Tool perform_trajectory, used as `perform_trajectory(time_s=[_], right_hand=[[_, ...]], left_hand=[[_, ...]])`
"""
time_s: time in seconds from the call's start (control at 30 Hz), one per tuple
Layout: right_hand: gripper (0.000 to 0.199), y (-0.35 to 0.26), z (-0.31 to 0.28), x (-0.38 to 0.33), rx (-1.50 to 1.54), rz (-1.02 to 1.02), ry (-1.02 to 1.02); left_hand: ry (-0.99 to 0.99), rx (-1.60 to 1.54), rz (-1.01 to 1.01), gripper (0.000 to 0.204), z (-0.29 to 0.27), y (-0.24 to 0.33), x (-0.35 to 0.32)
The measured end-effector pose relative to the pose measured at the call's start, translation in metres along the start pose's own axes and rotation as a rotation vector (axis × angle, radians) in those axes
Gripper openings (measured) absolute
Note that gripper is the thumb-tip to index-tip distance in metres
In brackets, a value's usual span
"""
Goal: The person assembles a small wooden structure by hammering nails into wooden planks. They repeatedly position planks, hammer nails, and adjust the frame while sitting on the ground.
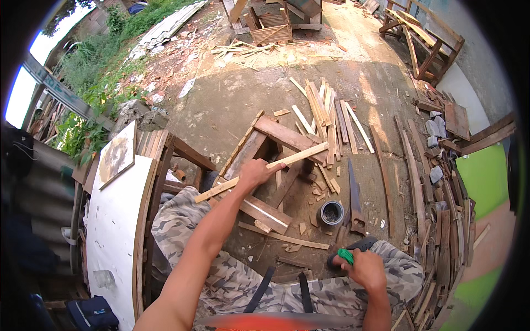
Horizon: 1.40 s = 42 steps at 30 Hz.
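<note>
My left hand (255, 172) is closed on a pale wooden strip (301, 155), which slants across a wooden frame (281, 130) made of brown boards. The strip's lower end reaches near my left knee, and its upper end passes over the frame's far right corner. By my right knee, my right hand (366, 270) is wrapped round a tool with a green ribbed grip (346, 255); the rest of that tool cannot be made out. Just beyond it are a handsaw (354, 190) lying on the ground and a round grey can (330, 213) with small dark things inside.
Several loose wooden strips (320, 105) lie beyond the frame. Long boards (409, 165) and grey stones (435, 174) line the right side. A white-topped table (118, 220) stands at left. Wooden furniture (271, 27) and a bench (422, 38) stand farther off.
</note>
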State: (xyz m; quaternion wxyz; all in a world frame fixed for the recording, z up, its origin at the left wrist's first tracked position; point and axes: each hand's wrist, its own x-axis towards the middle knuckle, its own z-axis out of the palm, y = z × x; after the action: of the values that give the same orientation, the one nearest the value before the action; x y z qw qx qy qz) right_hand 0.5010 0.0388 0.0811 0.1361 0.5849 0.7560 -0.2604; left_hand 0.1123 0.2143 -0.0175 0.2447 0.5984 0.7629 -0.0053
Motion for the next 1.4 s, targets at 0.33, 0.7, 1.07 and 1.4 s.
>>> perform_trajectory(time_s=[0.33, 0.7, 1.07, 1.4], right_hand=[[0.043, -0.007, 0.001, 0.008, 0.028, 0.051, -0.083], [0.043, -0.009, 0.004, 0.011, 0.004, 0.017, -0.102], [0.047, -0.006, 0.009, -0.001, 0.043, 0.026, -0.071], [0.044, -0.001, 0.009, -0.014, 0.069, 0.063, -0.116]], left_hand=[[0.269, 0.088, 0.103, 0.091, 0.015, 0.0, -0.005], [0.194, -0.001, 0.184, 0.087, 0.006, -0.011, -0.001], [0.402, 0.11, 0.18, 0.08, 0.023, -0.007, -0.006], [0.238, -0.008, 0.121, 0.084, 0.015, -0.007, -0.003]])
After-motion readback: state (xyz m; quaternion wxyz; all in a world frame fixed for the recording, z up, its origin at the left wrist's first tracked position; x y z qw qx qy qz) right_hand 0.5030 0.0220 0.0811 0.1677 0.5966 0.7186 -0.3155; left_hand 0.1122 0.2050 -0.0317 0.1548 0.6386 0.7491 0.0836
